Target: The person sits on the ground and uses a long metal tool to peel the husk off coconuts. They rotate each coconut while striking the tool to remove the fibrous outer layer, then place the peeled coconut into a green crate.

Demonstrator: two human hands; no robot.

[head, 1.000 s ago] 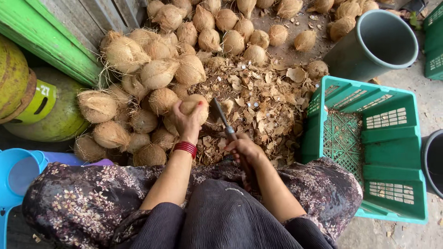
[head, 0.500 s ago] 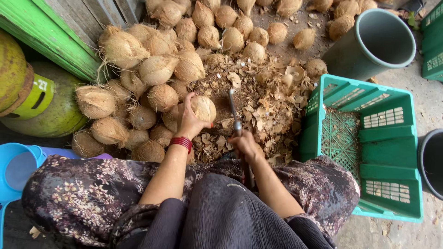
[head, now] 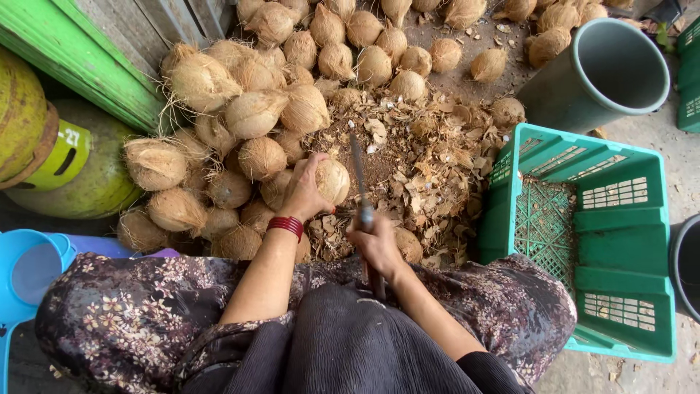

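We see the left hand with fingers wrapped round a coconut beside the husk pile; the right hand, fist closed on the knife, has raised the blade upright since half a second ago

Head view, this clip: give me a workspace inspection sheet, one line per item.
Surface: bare ground strewn with husk chips.
Job's things: coconut in left hand; knife in right hand, blade upright beside the coconut.
Clutter: pile of husked coconuts.
Grippers: both hands closed on their things.
Cables: nothing seen.
Surroundings: empty green crate, grey bucket, green gas cylinder, blue scoop.
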